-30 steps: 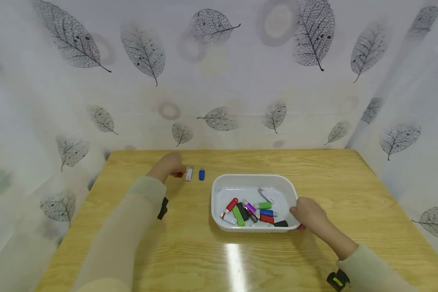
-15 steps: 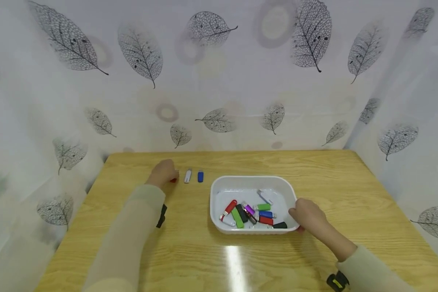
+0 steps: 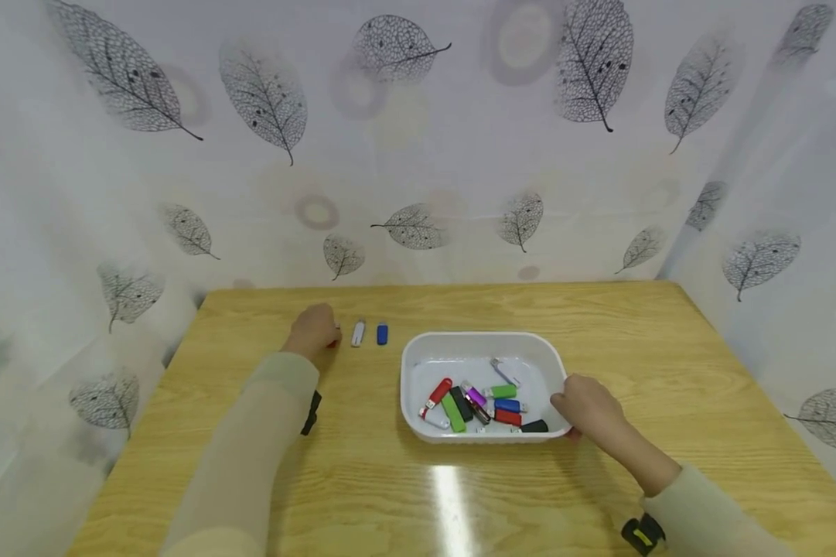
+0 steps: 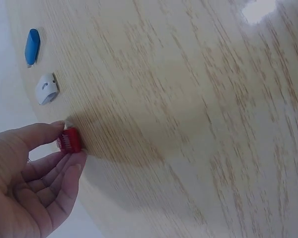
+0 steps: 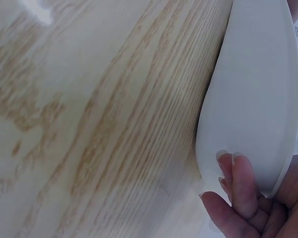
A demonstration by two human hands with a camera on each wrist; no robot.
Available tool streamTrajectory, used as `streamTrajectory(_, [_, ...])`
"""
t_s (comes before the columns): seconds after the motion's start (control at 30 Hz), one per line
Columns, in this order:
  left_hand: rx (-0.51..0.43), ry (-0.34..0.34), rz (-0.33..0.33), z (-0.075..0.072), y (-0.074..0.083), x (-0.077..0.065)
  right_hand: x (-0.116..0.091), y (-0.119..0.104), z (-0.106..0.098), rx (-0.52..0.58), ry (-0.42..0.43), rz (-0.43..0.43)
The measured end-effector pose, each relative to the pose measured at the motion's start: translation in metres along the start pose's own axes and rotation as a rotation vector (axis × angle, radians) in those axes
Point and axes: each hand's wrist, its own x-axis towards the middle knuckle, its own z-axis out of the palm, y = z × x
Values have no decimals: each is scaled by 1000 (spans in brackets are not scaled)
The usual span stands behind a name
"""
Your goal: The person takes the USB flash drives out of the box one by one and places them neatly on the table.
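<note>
A red USB stick (image 4: pixel 69 141) is pinched between the thumb and fingers of my left hand (image 4: pixel 37 178), low at the table surface. In the head view that left hand (image 3: pixel 313 331) hides most of it. Just to its right lie a white USB stick (image 3: pixel 358 333) and a blue USB stick (image 3: pixel 382 334), side by side. My right hand (image 3: pixel 590 406) grips the right end of a white plastic tray (image 3: pixel 483 338), thumb over the rim. From the right wrist view, the fingers (image 5: pixel 244 186) curl beneath the rim against the tray's outer wall (image 5: pixel 251 94).
Several USB sticks lie jumbled in the tray, among them a green one (image 3: pixel 453 412), a purple one (image 3: pixel 475 394) and a black one (image 3: pixel 534 426). The wooden table (image 3: pixel 362 495) ends at a leaf-print curtain (image 3: pixel 418 155) behind and on both sides.
My left hand has shifted slightly left and nearer with the red USB stick, away from the white one, then stayed about there. The right hand keeps its grip on the tray.
</note>
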Motion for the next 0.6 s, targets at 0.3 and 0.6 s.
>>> streamTrajectory(0.3, [24, 36, -75, -5, -2, 2, 0, -1, 1, 4, 4, 4])
streamTrajectory(0.6, [78, 41, -64, -14, 10, -1, -1, -2, 0, -13, -2, 13])
